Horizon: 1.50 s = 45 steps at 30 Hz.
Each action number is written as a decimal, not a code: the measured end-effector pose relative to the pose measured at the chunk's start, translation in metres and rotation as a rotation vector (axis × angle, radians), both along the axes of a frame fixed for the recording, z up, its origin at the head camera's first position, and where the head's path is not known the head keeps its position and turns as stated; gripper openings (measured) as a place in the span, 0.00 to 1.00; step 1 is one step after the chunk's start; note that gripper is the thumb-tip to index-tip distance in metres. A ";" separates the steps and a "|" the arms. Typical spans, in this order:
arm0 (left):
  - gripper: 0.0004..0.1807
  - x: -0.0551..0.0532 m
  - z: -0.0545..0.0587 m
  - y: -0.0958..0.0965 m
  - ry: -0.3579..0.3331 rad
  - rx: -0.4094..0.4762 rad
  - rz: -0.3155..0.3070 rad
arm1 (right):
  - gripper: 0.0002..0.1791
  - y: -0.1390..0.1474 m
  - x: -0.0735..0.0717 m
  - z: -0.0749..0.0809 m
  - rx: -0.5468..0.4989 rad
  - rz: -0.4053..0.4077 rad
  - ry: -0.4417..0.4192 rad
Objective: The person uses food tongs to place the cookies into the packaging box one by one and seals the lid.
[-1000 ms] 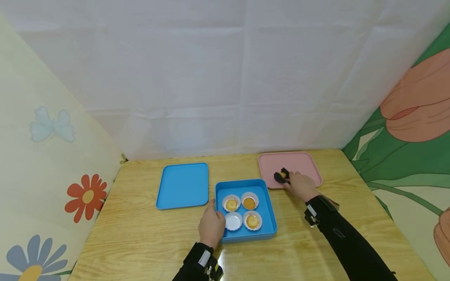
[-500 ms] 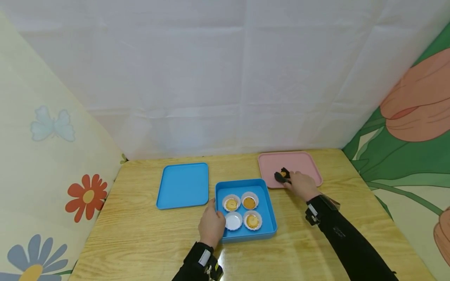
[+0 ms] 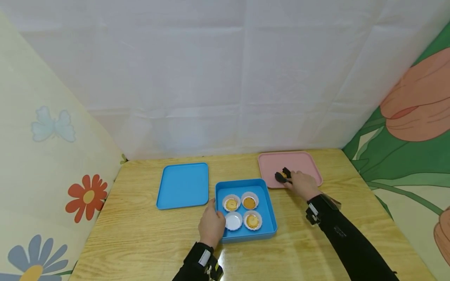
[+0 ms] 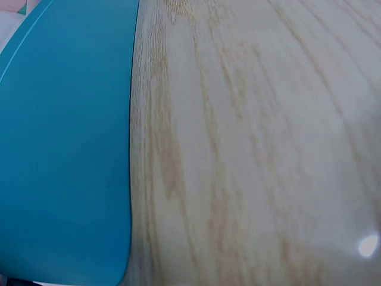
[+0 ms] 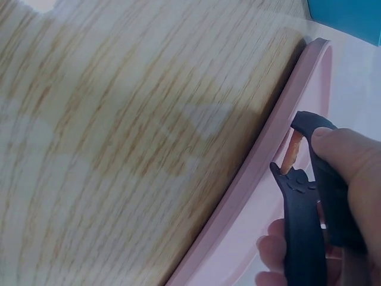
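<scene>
One cookie (image 5: 290, 154), best squeezed lightly, sits in black tongs (image 5: 302, 229) gripped by the right hand (image 3: 303, 185), left hand (image 3: 211, 227) holding a blue box (image 3: 265, 208).

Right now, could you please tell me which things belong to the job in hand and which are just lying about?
Likely in use:
black tongs, gripped by the right hand
pastry between their tips
pink tray
blue box, held by the left hand
paper cups, three filled

Apparently lying about:
flat blue tray, untouched
</scene>
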<state>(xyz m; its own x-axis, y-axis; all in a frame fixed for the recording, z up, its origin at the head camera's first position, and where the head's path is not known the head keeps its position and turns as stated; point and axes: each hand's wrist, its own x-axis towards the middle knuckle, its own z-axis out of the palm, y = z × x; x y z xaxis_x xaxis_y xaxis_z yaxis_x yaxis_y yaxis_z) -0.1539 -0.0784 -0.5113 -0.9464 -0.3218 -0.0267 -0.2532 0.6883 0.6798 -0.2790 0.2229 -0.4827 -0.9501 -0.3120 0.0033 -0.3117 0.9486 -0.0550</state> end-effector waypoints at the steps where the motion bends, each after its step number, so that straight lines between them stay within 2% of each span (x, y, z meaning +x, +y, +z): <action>1: 0.24 0.000 0.000 0.000 -0.002 0.003 -0.001 | 0.28 0.000 0.000 0.000 -0.003 -0.001 -0.002; 6: 0.24 0.001 0.000 0.000 -0.012 0.009 -0.004 | 0.31 0.000 0.003 0.006 -0.013 -0.003 -0.011; 13: 0.25 0.002 -0.003 0.000 0.003 -0.002 0.001 | 0.31 -0.004 0.010 0.023 -0.022 0.004 0.046; 17: 0.24 0.002 -0.005 -0.001 0.010 -0.013 0.002 | 0.31 -0.013 0.021 0.035 -0.040 0.024 0.093; 24: 0.24 0.003 -0.005 -0.002 0.011 -0.016 0.002 | 0.32 -0.041 0.047 0.050 -0.060 0.180 0.215; 30: 0.24 0.002 -0.003 -0.001 0.006 -0.017 0.001 | 0.32 -0.068 0.068 0.050 -0.020 0.342 0.235; 35: 0.24 0.001 -0.001 -0.002 0.009 -0.006 -0.001 | 0.30 -0.087 0.080 0.043 0.021 0.498 0.260; 38: 0.24 0.000 0.000 -0.002 0.012 -0.004 -0.007 | 0.30 -0.096 0.086 0.039 0.046 0.550 0.234; 45: 0.24 0.000 -0.001 -0.001 0.027 0.003 -0.008 | 0.29 -0.111 0.097 0.034 0.094 0.613 0.146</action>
